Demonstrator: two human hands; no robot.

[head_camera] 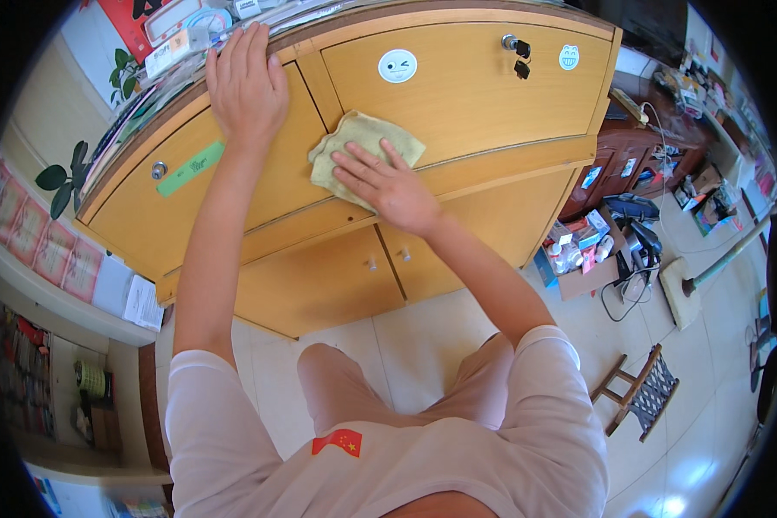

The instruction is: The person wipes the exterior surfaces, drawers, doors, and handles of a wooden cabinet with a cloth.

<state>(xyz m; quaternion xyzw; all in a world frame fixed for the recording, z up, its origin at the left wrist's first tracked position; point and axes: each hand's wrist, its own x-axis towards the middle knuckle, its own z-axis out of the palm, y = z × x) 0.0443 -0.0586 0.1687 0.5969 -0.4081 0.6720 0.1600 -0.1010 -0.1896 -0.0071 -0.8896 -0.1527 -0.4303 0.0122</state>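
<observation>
A wooden cabinet [285, 278] with a yellow-brown finish stands before me. My right hand [388, 188] lies flat on a pale yellow-green cloth [356, 133], holding it against the front by the gap between two drawers. The fingers are spread, and part of the cloth is hidden under them. My left hand [249, 90] rests over the cabinet's top edge above the left drawer [278, 168], with nothing visible in it. The right drawer [466, 90] bears two round-faced stickers and a lock with keys [522, 58]. A green label [191, 169] sits beside the left drawer's lock [159, 169].
Boxes and papers [181, 48] crowd the cabinet top. To the right are a carton of packages [583, 249], hair dryers with cords [641, 246], a flat mop [683, 291] and a small folding stool [641, 392]. Leafy plants [61, 181] stand at the left.
</observation>
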